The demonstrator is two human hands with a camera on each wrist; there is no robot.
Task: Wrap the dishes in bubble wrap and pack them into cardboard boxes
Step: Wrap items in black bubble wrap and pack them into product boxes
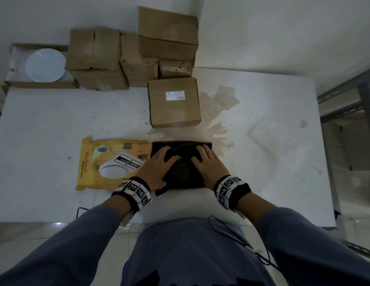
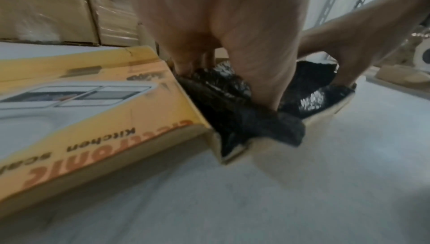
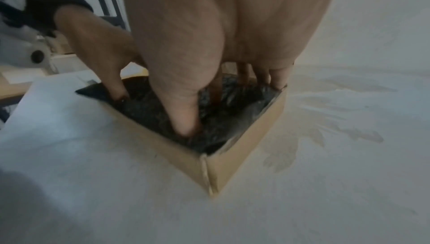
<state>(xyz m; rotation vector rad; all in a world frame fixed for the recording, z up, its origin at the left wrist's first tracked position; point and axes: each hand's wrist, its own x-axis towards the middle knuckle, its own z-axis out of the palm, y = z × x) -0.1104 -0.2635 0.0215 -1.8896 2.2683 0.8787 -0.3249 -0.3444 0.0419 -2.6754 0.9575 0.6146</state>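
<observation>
At far left a white plate (image 1: 45, 65) lies in an open carton (image 1: 41, 84), beside stacked cardboard boxes (image 1: 97, 58). The yellow kitchen-scale box (image 1: 109, 162) touches your open box (image 3: 235, 163) on the worktop (image 1: 273, 151). Your left hand (image 1: 157, 166) and right hand (image 1: 206, 164) press flat, fingers spread, on the black bubble-wrapped bundle (image 1: 183, 172) inside it. Only the right wrist view shows the box's tan walls.

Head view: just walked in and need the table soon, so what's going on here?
A person is packing. Both hands, left hand and right hand, press a bundle of black bubble wrap down into an open box at the table's near edge. A plate waits unwrapped at the far left, beside closed boxes.
</observation>
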